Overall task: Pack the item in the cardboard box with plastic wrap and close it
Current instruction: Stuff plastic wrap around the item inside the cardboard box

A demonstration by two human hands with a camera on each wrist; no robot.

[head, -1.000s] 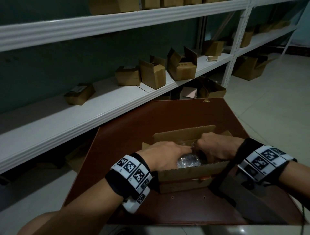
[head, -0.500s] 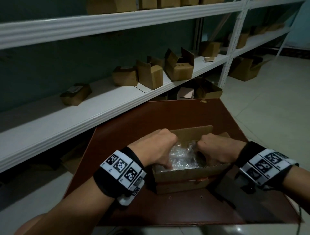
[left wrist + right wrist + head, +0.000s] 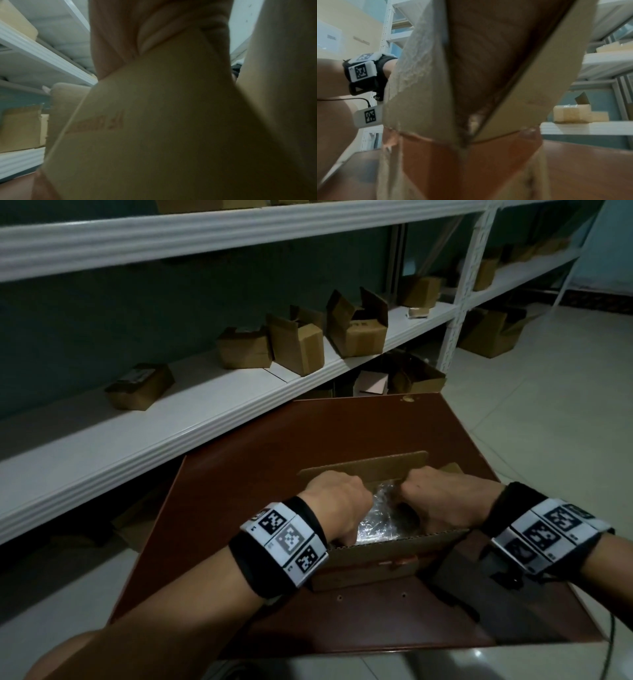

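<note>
The fingers of both hands are hidden inside the box [image 3: 383, 549], and the item itself cannot be made out under the crinkled wrap [image 3: 383, 515], so whether either grip is closed on anything cannot be told. The box is seen open near the table's [image 3: 274, 440] near edge, its flaps up, with the wrap lying inside between the two hands. The left hand [image 3: 337, 505] is plunged knuckles-up into the box's left end and the right hand [image 3: 445, 498] into its right end, both wrists bent downward, while the wrist views are filled by blurred cardboard.
</note>
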